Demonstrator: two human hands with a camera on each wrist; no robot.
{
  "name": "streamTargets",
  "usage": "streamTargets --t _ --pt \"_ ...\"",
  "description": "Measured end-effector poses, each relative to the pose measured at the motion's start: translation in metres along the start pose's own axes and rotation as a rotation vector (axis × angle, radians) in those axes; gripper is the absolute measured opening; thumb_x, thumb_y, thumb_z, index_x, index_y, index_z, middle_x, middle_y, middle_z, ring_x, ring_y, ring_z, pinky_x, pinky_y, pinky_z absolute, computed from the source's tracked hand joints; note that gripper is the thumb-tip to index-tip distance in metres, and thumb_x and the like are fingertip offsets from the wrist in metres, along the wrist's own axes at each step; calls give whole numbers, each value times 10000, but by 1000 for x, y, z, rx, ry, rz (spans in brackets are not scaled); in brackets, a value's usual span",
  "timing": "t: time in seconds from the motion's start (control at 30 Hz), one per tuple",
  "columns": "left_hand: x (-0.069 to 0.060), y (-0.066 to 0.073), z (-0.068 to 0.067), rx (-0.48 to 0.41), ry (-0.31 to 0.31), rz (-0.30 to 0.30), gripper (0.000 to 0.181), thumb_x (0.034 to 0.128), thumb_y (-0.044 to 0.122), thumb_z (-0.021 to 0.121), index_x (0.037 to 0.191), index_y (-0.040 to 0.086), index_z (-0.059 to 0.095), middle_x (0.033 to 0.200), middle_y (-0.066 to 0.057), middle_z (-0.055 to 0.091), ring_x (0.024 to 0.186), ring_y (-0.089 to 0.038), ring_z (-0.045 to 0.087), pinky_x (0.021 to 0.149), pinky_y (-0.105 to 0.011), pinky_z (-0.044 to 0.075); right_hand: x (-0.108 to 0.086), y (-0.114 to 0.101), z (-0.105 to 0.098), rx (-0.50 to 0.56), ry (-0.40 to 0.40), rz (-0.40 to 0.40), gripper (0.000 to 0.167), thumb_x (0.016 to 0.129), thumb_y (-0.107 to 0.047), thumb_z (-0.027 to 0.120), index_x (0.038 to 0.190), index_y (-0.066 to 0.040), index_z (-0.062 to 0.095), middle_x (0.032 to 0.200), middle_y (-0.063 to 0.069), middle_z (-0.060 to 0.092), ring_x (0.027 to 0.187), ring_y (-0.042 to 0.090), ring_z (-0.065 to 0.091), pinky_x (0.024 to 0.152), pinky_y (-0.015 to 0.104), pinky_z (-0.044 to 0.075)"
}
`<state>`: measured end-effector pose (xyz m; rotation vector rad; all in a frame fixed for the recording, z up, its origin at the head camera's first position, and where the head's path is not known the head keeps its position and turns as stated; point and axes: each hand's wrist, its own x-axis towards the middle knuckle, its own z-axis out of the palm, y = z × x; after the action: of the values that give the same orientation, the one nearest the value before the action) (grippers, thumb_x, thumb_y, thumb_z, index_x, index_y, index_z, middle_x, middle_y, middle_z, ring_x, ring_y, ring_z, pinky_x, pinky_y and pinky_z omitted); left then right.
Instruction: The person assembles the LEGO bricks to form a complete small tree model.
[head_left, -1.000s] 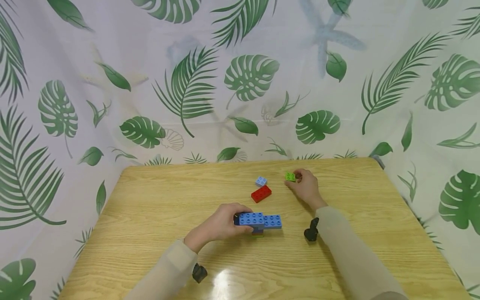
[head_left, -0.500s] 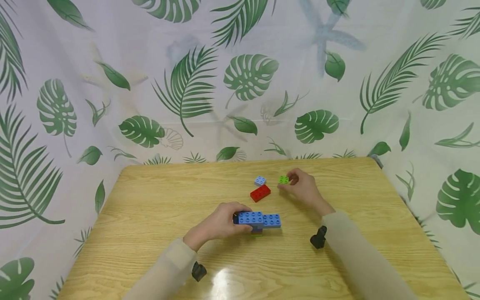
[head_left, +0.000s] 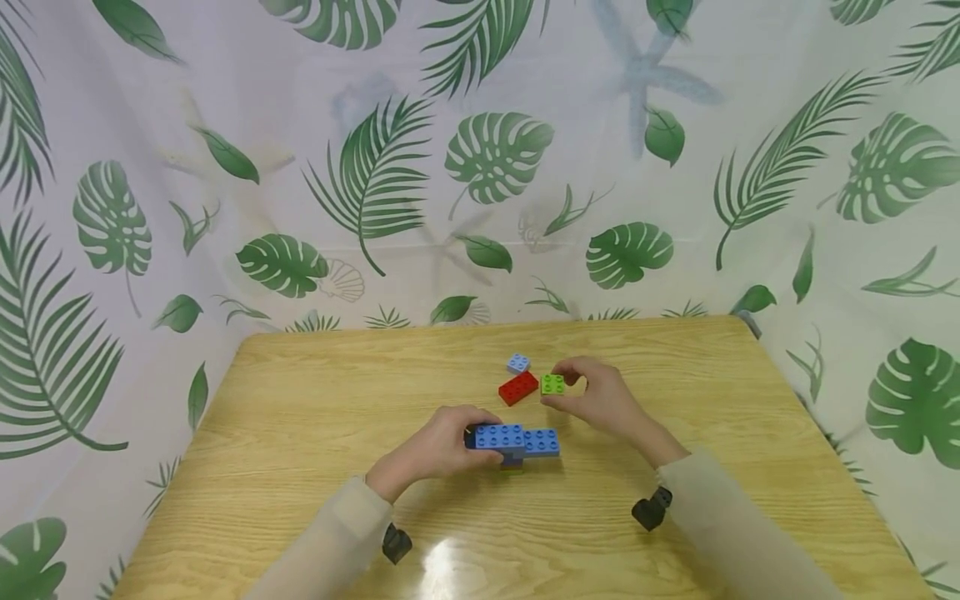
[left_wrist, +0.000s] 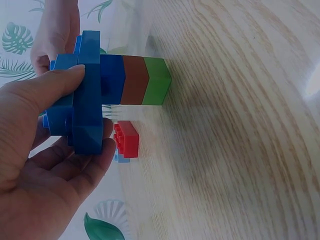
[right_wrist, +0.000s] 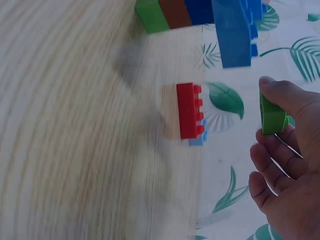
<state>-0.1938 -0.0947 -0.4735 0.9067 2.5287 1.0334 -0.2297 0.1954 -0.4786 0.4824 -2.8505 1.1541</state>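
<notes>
The left hand [head_left: 444, 445] grips the upper blue bricks [head_left: 501, 435] of a built stack. In the left wrist view that stack stands on a green brick [left_wrist: 157, 81], with a brown brick [left_wrist: 135, 80] and a dark blue one [left_wrist: 113, 80] between it and the wide blue bricks [left_wrist: 88, 90]. A small lime green brick [head_left: 552, 384] is pinched between thumb and fingers of the right hand [head_left: 603, 402], just right of the red brick. In the right wrist view this green brick [right_wrist: 272, 116] is held off the table, apart from the stack.
On the wooden table [head_left: 337, 375], a red brick [head_left: 518, 388] lies behind the stack, and a small light blue brick [head_left: 517, 362] is just behind the red one. A leaf-patterned cloth [head_left: 420, 192] hangs along the table's back edge.
The right hand has moved left and nearer to the stack, carrying the lime green brick from the back right. The left hand has kept its grip, almost still.
</notes>
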Motion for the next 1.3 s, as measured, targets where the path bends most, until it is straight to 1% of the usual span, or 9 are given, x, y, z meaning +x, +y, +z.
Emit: streamTargets --t 0.13,0.37,0.43,0.53,0.67,0.73,0.87,1.1,1.3 --pt "1 -1 0 -2 1 -4 438 939 261 821 1319 74 709 1262 -64 736 1070 -145 648 949 -335 544 -10 -7 4 -2 -26 -49 402 874 -315 880 1187 -116 728 1104 41 715 1047 299 628 839 375 493" --pt "0 -1 1 -5 -9 -12 428 940 265 820 1314 86 712 1251 -54 741 1077 -147 650 967 -344 542 -26 -18 10 7 -60 -77 374 859 -324 893 1157 -163 735 1086 -11 692 1022 232 601 840 400 513" --pt "0 -2 1 -6 -9 -12 428 938 265 823 1311 87 714 1244 -51 742 1071 -146 649 961 -340 541 -29 -20 11 14 -67 -88 366 855 -321 897 1147 -173 735 1087 -17 692 1026 242 607 843 416 519" --pt "0 -2 1 -5 -9 -15 430 936 267 826 1312 92 714 1243 -45 741 1070 -144 649 959 -340 542 -34 -23 12 15 -85 -105 359 856 -328 896 1141 -185 732 1096 -25 687 1039 269 616 844 394 510" --pt "0 -2 1 -1 -14 -24 430 938 268 824 1317 99 712 1247 -42 740 1069 -140 650 963 -336 543 -39 -26 14 25 -116 -123 361 860 -331 892 1142 -178 726 1112 -20 683 1051 285 621 854 409 510" --pt "0 -2 1 -5 -14 -24 427 939 267 823 1315 98 713 1245 -43 741 1065 -139 650 960 -337 545 -41 -27 15 38 -133 -123 369 865 -338 887 1152 -174 721 1124 -13 681 1062 291 618 868 444 513" --pt "0 -1 1 -10 -10 -18 420 938 261 825 1307 94 716 1234 -43 741 1050 -134 647 947 -317 543 -43 -26 17 51 -153 -119 385 867 -354 884 1166 -175 718 1138 -14 686 1075 277 618 882 458 509" --pt "0 -1 -1 -5 -3 -7 406 936 253 826 1294 93 721 1226 -41 740 1036 -129 640 935 -298 535 -44 -27 19 40 -128 -157 352 861 -300 893 1139 -180 713 1103 -41 687 1024 185 611 849 396 504" --pt "0 0 0 -5 0 -13 403 935 261 828 1288 98 726 1223 -35 742 1036 -127 642 939 -302 535 -45 -26 20 40 -118 -162 335 861 -302 894 1124 -195 715 1096 -49 680 1010 161 603 842 383 498"
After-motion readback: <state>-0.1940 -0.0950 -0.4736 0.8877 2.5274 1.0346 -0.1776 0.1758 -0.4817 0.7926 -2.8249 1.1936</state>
